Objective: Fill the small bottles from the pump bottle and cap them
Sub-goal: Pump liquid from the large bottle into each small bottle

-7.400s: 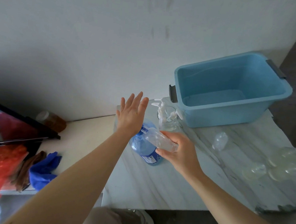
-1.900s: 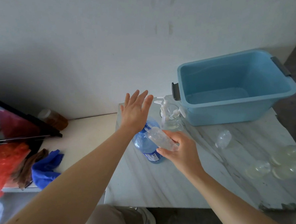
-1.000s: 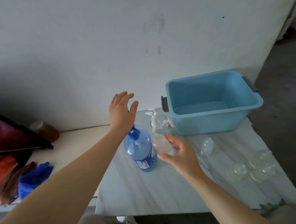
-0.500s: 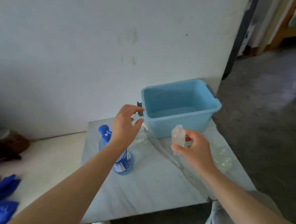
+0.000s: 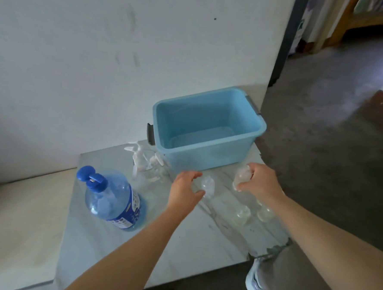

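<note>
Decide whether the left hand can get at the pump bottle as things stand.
Probably yes: the pump bottle stands beside the left hand, only bare table between them, its pump head uncovered. The hand would first leave the small bottle at its fingertips.

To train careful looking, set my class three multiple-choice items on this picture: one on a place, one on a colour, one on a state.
1. Where does the tub stand?
A. on the floor
B. at the table's far end
C. on a chair

2. What colour is the pump bottle's pump head?
A. white
B. red
C. blue

3. What does the right hand hold?
A. a small clear bottle
B. nothing
C. a cloth

Key:
1 B, the tub rests on the table at its far end.
2 C, the pump head is plainly blue.
3 A, the fingers curl round the small clear bottle.
</note>
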